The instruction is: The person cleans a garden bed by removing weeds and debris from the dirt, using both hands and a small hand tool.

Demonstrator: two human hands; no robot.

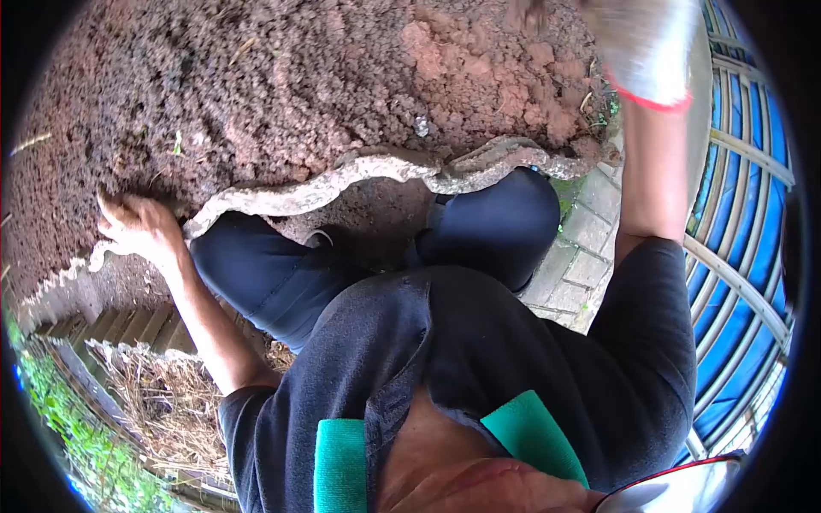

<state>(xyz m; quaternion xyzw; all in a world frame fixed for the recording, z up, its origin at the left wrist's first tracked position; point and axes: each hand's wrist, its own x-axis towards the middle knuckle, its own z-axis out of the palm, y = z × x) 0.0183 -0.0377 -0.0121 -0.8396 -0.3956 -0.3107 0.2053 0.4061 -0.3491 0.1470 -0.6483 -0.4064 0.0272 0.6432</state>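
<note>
My left hand [144, 229] is bare and rests on the edge of the raised soil bed [282, 94]. Its visible fingers are stretched out on the dirt, apart, with nothing held. At the upper right, my right hand [646, 47] wears a whitish glove with a red cuff. Motion smears it and the top of the view cuts it off, so its fingers do not show. A blurred brown shape [526, 13] lies to the left of the glove, above looser reddish soil [505, 81]; I cannot make out what it is.
A wavy, rough rim [325, 195] borders the bed, close against my knees. Paving bricks [586, 261] lie at the right, beside a blue sheet with pale slats [740, 222]. Dry straw [171, 406] and green plants [94, 445] are at the lower left.
</note>
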